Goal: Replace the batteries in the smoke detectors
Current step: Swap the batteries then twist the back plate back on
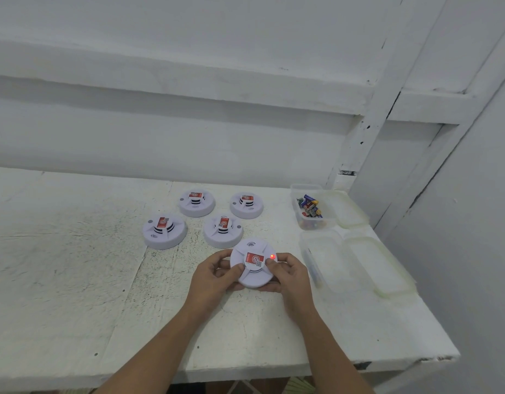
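Observation:
A round white smoke detector [254,277] with a red label is held face up just above the table, its small red light lit near the right rim. My left hand [214,275] grips its left side and my right hand [288,275] grips its right side, thumb by the light. Several more white detectors stand behind it: one [164,231] at the left, one [223,230] in the middle, and two further back, one at the back left [196,203] and one at the back right [246,205]. A clear tub of batteries [312,209] sits at the right.
A second clear tub [325,260] holding a few batteries lies nearer, to the right of my hands, with two lids [379,265] beside the tubs. The white table [75,265] ends at a wall behind and drops off at the right edge.

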Tool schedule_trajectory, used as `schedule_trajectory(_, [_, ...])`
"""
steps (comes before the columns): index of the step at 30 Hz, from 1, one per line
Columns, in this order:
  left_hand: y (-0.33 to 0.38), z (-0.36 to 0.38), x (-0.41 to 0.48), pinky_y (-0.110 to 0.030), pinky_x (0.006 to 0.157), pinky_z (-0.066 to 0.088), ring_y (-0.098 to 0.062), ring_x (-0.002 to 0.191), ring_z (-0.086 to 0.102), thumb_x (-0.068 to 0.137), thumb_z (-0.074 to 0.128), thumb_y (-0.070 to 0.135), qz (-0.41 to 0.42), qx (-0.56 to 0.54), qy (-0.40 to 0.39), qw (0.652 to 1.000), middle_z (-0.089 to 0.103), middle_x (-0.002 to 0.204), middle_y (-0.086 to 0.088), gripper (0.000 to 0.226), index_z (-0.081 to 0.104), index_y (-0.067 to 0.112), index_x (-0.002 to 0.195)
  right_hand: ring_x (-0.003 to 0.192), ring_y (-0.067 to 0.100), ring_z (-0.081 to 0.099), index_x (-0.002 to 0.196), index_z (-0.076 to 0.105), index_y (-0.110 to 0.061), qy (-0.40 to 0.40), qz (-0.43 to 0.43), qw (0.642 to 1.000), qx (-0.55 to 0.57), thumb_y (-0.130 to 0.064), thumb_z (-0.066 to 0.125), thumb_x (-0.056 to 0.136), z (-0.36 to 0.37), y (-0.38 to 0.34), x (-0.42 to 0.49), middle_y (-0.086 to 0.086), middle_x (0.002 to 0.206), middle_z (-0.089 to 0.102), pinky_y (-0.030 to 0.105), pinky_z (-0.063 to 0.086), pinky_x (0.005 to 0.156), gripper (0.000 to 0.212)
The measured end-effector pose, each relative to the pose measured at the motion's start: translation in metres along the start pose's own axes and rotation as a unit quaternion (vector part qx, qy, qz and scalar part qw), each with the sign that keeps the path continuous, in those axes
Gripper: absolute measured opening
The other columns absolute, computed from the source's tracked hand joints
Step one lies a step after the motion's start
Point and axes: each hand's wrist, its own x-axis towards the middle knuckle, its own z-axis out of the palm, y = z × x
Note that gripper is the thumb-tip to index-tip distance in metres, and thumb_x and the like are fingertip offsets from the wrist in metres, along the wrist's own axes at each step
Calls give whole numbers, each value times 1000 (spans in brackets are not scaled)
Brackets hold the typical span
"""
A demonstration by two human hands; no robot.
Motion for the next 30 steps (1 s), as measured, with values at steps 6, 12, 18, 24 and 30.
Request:
schedule_trajectory(6, [0,1,-1,-47,73,59,-34,83,71,85,65,-3,7,5,2,1000,70,87,-18,29,66,10,110,83,33,72,101,62,3,4,-8,1000,2,-9,62,90,0,1,0,18,94,73,48,59,63,16])
schedule_trajectory(12, [-7,0,1,-42,72,59,-28,88,70,84,70,6,25,48,28,998,70,97,-12,36,60,21,114,85,20,72,99,69,-13,38,-38,997,-54,-14,63,90,1,9,2,8,94,74,41,61,67,11])
schedule_trajectory(18, [-10,-1,-1,-25,76,56,-4,100,63,71,80,4,61,138,13,989,65,112,6,56,54,23,117,89,2,66,112,60,-29,96,-73,979,-164,-28,61,91,5,19,-6,-10,97,70,21,55,76,21])
schedule_trajectory(24, [-11,8,6,-12,76,51,5,106,54,72,76,0,115,201,15,973,51,117,4,61,54,24,124,87,0,64,108,55,-24,150,-104,967,-178,-29,59,92,11,18,-10,-10,99,67,12,49,67,16])
schedule_trajectory(30, [-11,26,35,-3,80,43,4,112,52,77,67,-2,141,255,22,956,52,124,8,63,47,19,133,88,3,59,130,45,-19,148,-109,947,-262,-11,47,96,13,15,4,-11,104,62,6,42,65,35])
